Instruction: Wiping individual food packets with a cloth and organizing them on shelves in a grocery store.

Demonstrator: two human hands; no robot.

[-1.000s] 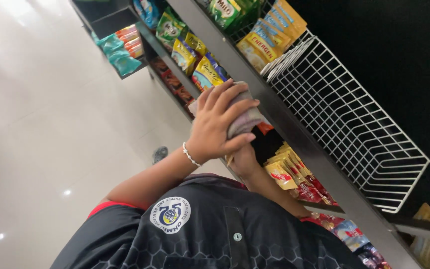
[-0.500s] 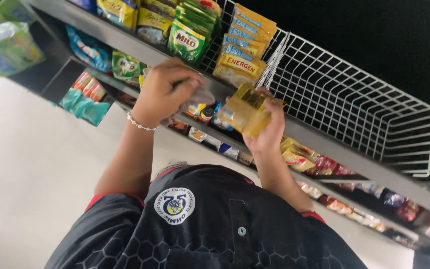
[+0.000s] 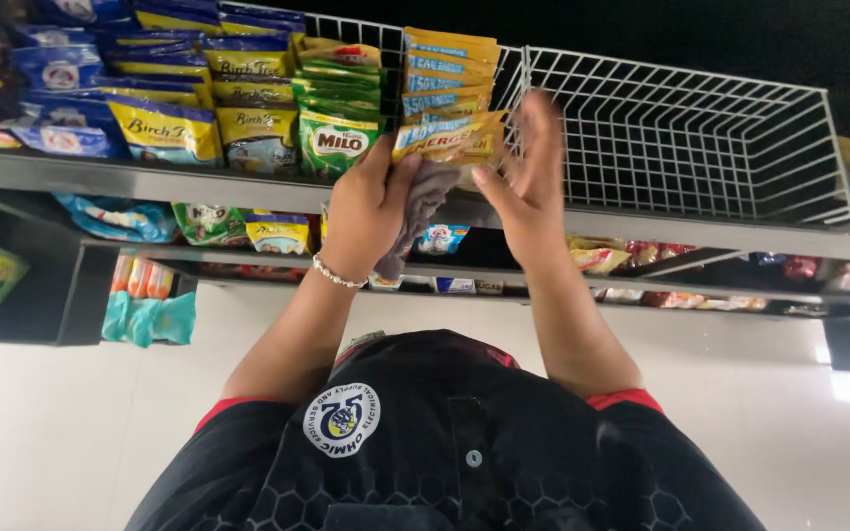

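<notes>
My left hand [image 3: 364, 211], with a beaded bracelet at the wrist, grips a crumpled grey cloth [image 3: 423, 202] in front of the top shelf. My right hand [image 3: 528, 177] is flat with its fingers spread, pressed against the right side of a row of yellow packets [image 3: 450, 133] that stands in a white wire basket. The cloth touches the front yellow packet. Green drink packets [image 3: 336, 138] stand just left of the yellow ones.
An empty white wire basket [image 3: 681, 128] sits to the right of the yellow row. Blue and yellow bags [image 3: 164, 128] fill the grey shelf [image 3: 199, 187] to the left. Lower shelves hold more snack packets [image 3: 277, 234]. Pale tiled floor [image 3: 41, 423] lies below.
The view swung so the shelf now runs level. My right hand held a yellow packet before; now it is open against the row. My left hand still grips the cloth.
</notes>
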